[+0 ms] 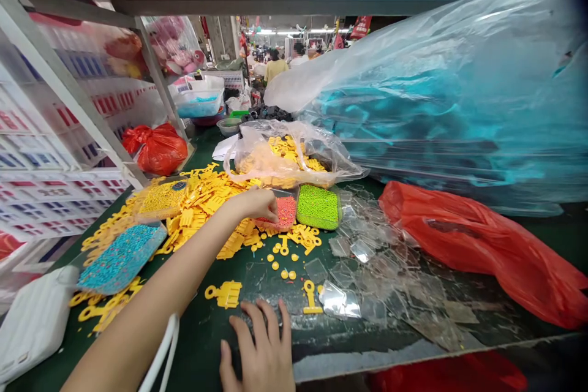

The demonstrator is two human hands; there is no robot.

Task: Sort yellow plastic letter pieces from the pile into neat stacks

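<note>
My left hand [255, 202] reaches out from the lower left. Its fingers are curled together over the near edge of a small tray of coral-red beads [288, 211], and what they pinch is hidden. Beside that tray sits a tray of green beads [318, 206]. My right hand [260, 349] lies open near the table's front edge, fingers spread flat on a clear plastic sheet. Just beyond it lie a yellow key-shaped piece [310, 297] and a yellow comb-like piece [225, 294]. A heap of yellow plastic parts [206, 196] spreads under my left forearm.
A yellow bead tray [163, 198] and a blue bead tray [122, 257] sit at left. Clear plastic squares [367, 263] litter the right. Behind are a bag of yellow parts [285, 156], red bags [482, 245] [158, 147], and a big clear bag [436, 104]. Shelving [55, 135] stands at left.
</note>
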